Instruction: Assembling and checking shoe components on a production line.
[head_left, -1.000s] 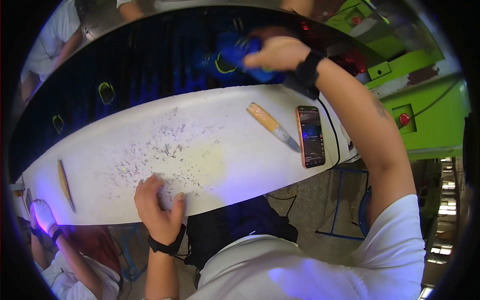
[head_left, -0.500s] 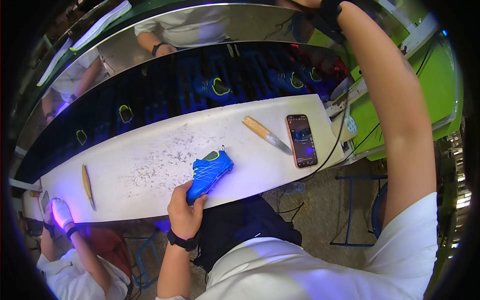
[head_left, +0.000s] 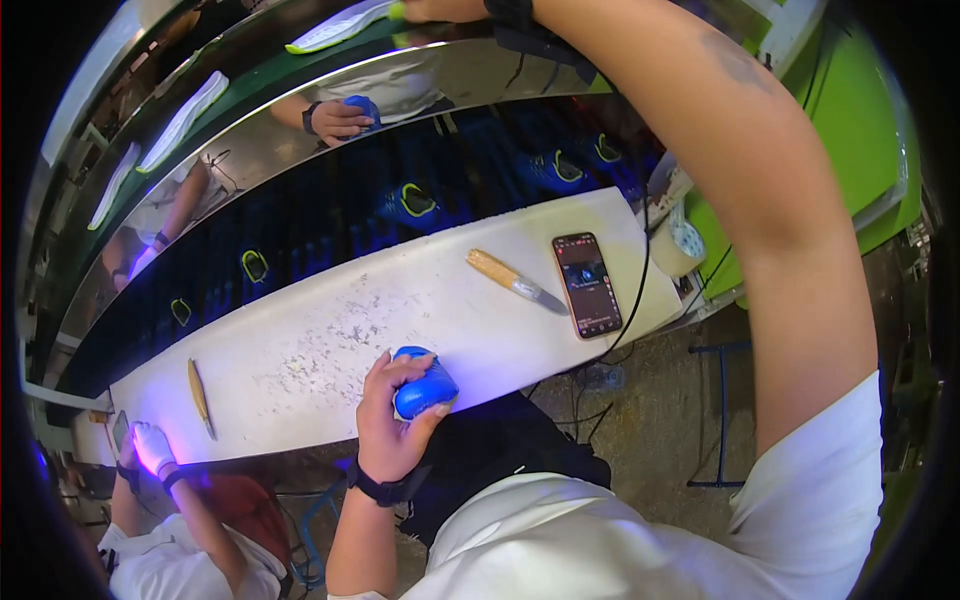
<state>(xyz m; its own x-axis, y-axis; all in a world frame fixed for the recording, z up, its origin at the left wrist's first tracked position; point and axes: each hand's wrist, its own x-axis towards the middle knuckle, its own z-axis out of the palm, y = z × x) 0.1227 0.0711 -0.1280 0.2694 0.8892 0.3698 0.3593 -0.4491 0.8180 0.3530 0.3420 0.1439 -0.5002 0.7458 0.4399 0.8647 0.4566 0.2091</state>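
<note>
A blue shoe (head_left: 427,388) is in my left hand (head_left: 392,420), whose fingers and thumb wrap round it by the near edge of the white tabletop. Its rounded, smooth blue end faces up at me, and the laces are out of sight. Raised to the far top edge, my right hand (head_left: 445,9) has its fingertips at the lime-tipped end of a white shoe sole (head_left: 340,28). That hand is partly cut off and blurred, so its grip cannot be made out. A shiny panel reflects my left hand with the shoe.
On the white table (head_left: 330,400) lie a wooden-handled knife (head_left: 515,280), a phone (head_left: 588,285), another wooden-handled tool (head_left: 200,398) and scattered scraps (head_left: 335,340). More soles (head_left: 183,120) lie beyond the panel. A tape roll (head_left: 680,245) sits right. A gloved co-worker's hand (head_left: 153,448) works left.
My left hand has turned the shoe so its rounded end faces up. My right hand has swung left along the top to the sole. The view has shifted, bringing that sole into sight.
</note>
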